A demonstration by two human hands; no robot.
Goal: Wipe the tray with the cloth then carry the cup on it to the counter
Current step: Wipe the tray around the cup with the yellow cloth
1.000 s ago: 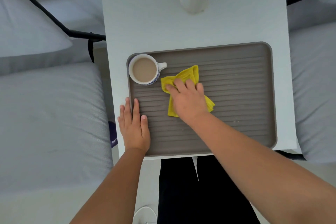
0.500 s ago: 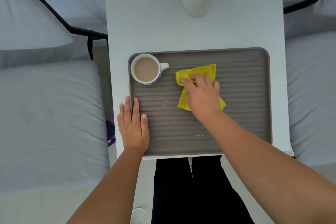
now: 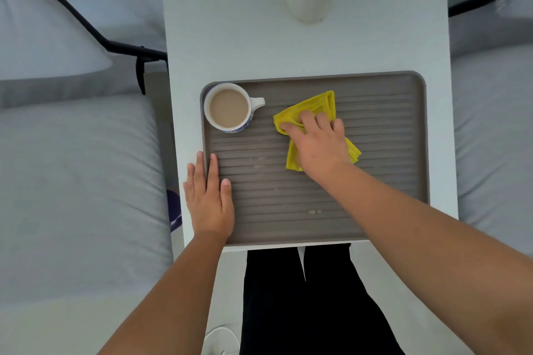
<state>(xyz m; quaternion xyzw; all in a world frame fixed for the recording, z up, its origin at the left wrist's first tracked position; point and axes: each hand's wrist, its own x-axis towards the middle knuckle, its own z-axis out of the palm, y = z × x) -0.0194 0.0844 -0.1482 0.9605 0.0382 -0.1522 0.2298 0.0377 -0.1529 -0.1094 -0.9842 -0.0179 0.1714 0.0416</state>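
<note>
Head view looks down on a grey ribbed tray (image 3: 403, 181) lying on a white table (image 3: 230, 37), with the right hand (image 3: 320, 147) pressing a crumpled yellow cloth (image 3: 314, 106) flat onto the middle of the tray, fingers spread over the fabric. The left hand (image 3: 209, 202) rests with straight fingers across the tray's left edge. A cup (image 3: 229, 108) of pale brown drink stands in the tray's far left corner, apart from the cloth.
</note>
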